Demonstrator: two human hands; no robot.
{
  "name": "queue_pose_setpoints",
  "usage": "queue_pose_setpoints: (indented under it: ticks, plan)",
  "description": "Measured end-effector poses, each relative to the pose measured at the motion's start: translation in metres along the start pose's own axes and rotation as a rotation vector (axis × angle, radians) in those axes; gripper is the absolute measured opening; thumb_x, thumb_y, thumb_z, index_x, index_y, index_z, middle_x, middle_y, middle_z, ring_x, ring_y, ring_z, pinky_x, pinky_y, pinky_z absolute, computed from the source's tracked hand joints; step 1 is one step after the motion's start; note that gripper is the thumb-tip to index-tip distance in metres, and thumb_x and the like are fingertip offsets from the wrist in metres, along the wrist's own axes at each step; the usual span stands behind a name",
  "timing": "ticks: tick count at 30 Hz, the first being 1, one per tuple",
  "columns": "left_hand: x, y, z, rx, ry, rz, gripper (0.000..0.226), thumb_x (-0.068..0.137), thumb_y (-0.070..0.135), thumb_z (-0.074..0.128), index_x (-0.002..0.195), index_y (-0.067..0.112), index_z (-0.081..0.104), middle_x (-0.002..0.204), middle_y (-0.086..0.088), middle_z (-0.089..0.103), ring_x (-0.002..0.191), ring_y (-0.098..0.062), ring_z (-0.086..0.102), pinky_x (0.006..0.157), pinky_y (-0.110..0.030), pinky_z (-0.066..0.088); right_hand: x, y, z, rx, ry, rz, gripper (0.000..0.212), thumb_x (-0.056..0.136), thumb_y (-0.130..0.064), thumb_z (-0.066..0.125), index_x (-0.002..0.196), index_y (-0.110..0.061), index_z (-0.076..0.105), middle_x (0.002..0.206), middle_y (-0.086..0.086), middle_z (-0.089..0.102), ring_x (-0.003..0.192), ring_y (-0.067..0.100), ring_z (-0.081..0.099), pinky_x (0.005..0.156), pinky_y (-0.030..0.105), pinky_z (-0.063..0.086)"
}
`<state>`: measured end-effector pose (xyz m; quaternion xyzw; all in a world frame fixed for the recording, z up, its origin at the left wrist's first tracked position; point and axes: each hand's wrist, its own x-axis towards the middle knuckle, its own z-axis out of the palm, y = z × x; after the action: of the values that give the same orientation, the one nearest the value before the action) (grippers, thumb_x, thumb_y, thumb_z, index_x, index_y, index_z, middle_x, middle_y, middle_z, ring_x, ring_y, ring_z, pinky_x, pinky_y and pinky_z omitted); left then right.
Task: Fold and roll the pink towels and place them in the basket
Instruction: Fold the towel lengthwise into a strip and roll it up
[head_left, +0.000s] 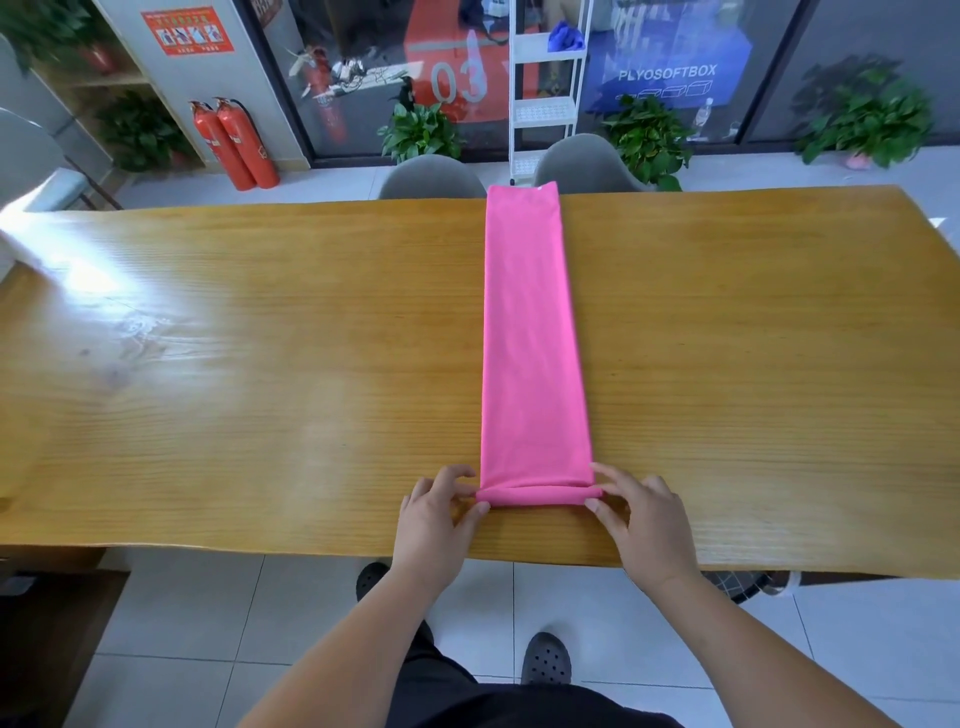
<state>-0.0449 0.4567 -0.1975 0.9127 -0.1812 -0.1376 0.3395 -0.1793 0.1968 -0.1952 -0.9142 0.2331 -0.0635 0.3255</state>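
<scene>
The long, narrow folded pink towel (530, 338) is lying lengthwise across the wooden table (234, 364); the left hand (439, 512) and right hand (641, 512) are pinching its rolled near end's opposite sides.

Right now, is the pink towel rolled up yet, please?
Barely: the pink towel lies as a long folded strip, only its near end rolled.

The towel (530, 338) is plain bright pink; the tabletop (260, 364) under it is yellow-brown with thin wood lines; behind the tabletop are two red fire extinguishers (234, 143), grey chairs (431, 179) and green plants (421, 132); below the tabletop, the floor (208, 623) has white tiles; the shoes (546, 660) are black.
</scene>
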Motion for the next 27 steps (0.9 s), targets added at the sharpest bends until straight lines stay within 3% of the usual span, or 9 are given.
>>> queue_pose_setpoints:
  ticks: [3, 7, 13, 16, 18, 20, 23, 27]
  plan:
    - [-0.004, 0.001, 0.001, -0.091, -0.005, -0.058, 0.028, 0.097, 0.046, 0.071, 0.115, 0.049, 0.05, 0.096, 0.028, 0.066, 0.101, 0.004, 0.051, 0.099, -0.039, 0.046, -0.002, 0.004, 0.001, 0.11, -0.016, 0.064, 0.035, 0.092, -0.058, 0.069, 0.126, -0.05, 0.065, 0.095, -0.034, 0.065, 0.1, 0.003, 0.055, 0.087, 0.039, 0.053]
    - [-0.007, 0.004, 0.002, -0.1, -0.003, -0.095, 0.023, 0.097, 0.045, 0.071, 0.106, 0.042, 0.05, 0.092, 0.02, 0.065, 0.095, 0.005, 0.051, 0.098, -0.04, 0.046, -0.007, -0.001, -0.002, 0.214, 0.023, 0.201, 0.016, 0.086, -0.057, 0.078, 0.097, -0.049, 0.07, 0.088, -0.024, 0.07, 0.093, -0.003, 0.061, 0.077, 0.028, 0.052]
    - [0.004, 0.017, 0.003, 0.028, 0.003, -0.102, 0.023, 0.097, 0.048, 0.066, 0.105, 0.038, 0.047, 0.089, 0.019, 0.061, 0.099, -0.007, 0.052, 0.094, -0.035, 0.038, 0.0, -0.015, 0.0, 0.015, 0.077, 0.212, 0.016, 0.087, -0.058, 0.077, 0.092, -0.047, 0.066, 0.078, -0.026, 0.067, 0.095, -0.001, 0.052, 0.066, 0.026, 0.045]
    - [0.008, 0.02, 0.0, 0.198, 0.067, -0.039, 0.024, 0.094, 0.048, 0.07, 0.107, 0.039, 0.052, 0.104, 0.024, 0.056, 0.106, -0.01, 0.044, 0.091, -0.034, 0.038, 0.002, -0.013, 0.002, -0.24, 0.121, 0.097, 0.017, 0.087, -0.057, 0.076, 0.095, -0.044, 0.068, 0.091, -0.024, 0.056, 0.092, 0.008, 0.046, 0.068, 0.032, 0.048]
    - [0.01, 0.022, 0.001, 0.269, 0.079, 0.112, 0.019, 0.092, 0.035, 0.075, 0.105, 0.037, 0.062, 0.11, 0.024, 0.06, 0.111, -0.014, 0.044, 0.09, -0.035, 0.038, 0.004, -0.008, 0.004, -0.313, 0.155, -0.07, 0.013, 0.086, -0.044, 0.082, 0.094, -0.039, 0.073, 0.098, -0.02, 0.056, 0.094, 0.013, 0.046, 0.071, 0.035, 0.048]
    - [0.011, 0.021, 0.004, 0.36, 0.065, 0.279, 0.025, 0.087, 0.017, 0.08, 0.101, 0.034, 0.069, 0.104, 0.021, 0.067, 0.106, -0.018, 0.05, 0.085, -0.035, 0.04, 0.003, -0.005, 0.008, -0.378, 0.177, -0.257, 0.016, 0.082, -0.026, 0.088, 0.093, -0.034, 0.077, 0.101, -0.019, 0.063, 0.094, 0.018, 0.05, 0.073, 0.036, 0.047]
    - [0.005, 0.01, 0.009, 0.469, 0.095, 0.436, 0.04, 0.077, 0.0, 0.082, 0.102, 0.03, 0.073, 0.097, 0.019, 0.071, 0.097, -0.02, 0.056, 0.077, -0.033, 0.04, -0.004, 0.006, 0.013, -0.465, 0.197, -0.395, 0.032, 0.084, -0.01, 0.085, 0.11, -0.028, 0.08, 0.113, -0.017, 0.07, 0.096, 0.021, 0.054, 0.075, 0.036, 0.044]
    - [-0.01, -0.004, 0.005, 0.436, 0.09, 0.5, 0.04, 0.09, 0.03, 0.079, 0.129, 0.028, 0.069, 0.119, 0.018, 0.072, 0.105, -0.018, 0.06, 0.083, -0.035, 0.048, -0.01, 0.018, 0.008, -0.463, 0.162, -0.448, 0.035, 0.099, -0.03, 0.059, 0.131, -0.027, 0.073, 0.131, -0.02, 0.068, 0.099, 0.019, 0.055, 0.08, 0.037, 0.045]
